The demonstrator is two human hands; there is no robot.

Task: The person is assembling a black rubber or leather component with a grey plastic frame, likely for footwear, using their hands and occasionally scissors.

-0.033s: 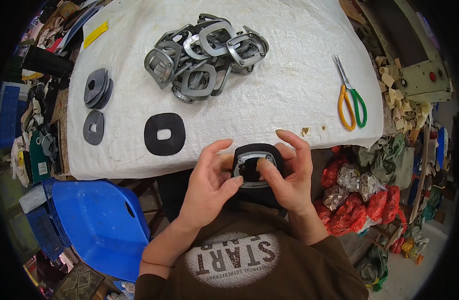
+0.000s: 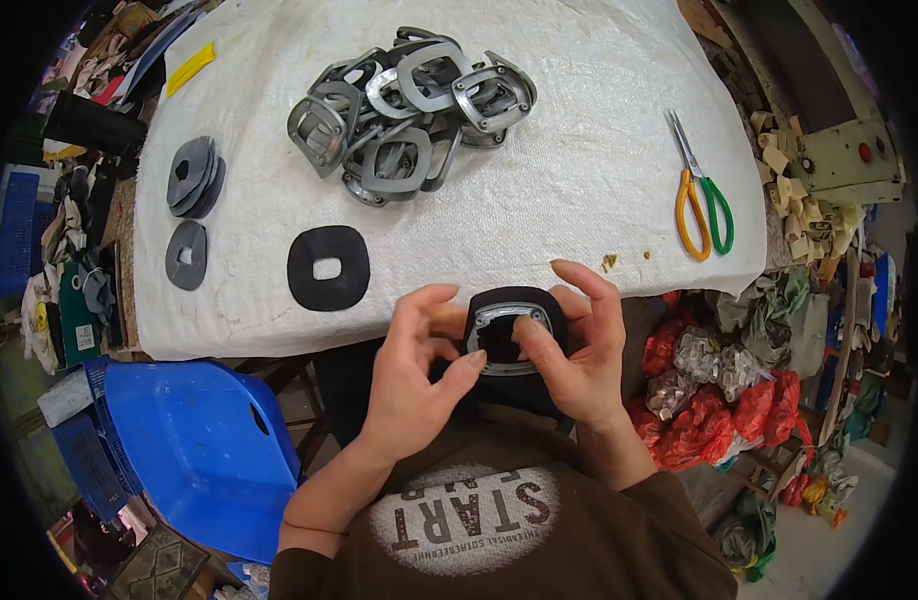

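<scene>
Just beyond the table's near edge, a grey metal frame (image 2: 476,342) with a black fabric or rubber pad (image 2: 512,295) around its far side is held between my hands. My right hand (image 2: 584,365) grips it, thumb through the opening and fingers behind the right side. My left hand (image 2: 411,375) is at its left side, thumb tip against the rim and fingers bent around the edge; some fingertips are hidden. On the white-covered table, a black rounded-square pad (image 2: 314,290) with a rectangular hole lies flat. A heap of grey metal frames (image 2: 426,82) is farther back.
Scissors (image 2: 695,190) with orange and green handles lie on the right of the table cover (image 2: 589,150). Grey pads (image 2: 193,185) are stacked at left, near a yellow strip (image 2: 190,69). A blue plastic chair (image 2: 194,440) stands lower left; red bags (image 2: 694,430) sit lower right.
The fingers of my left hand have shifted very slightly, the index finger bending a little more. The frame and my right hand look unchanged.
</scene>
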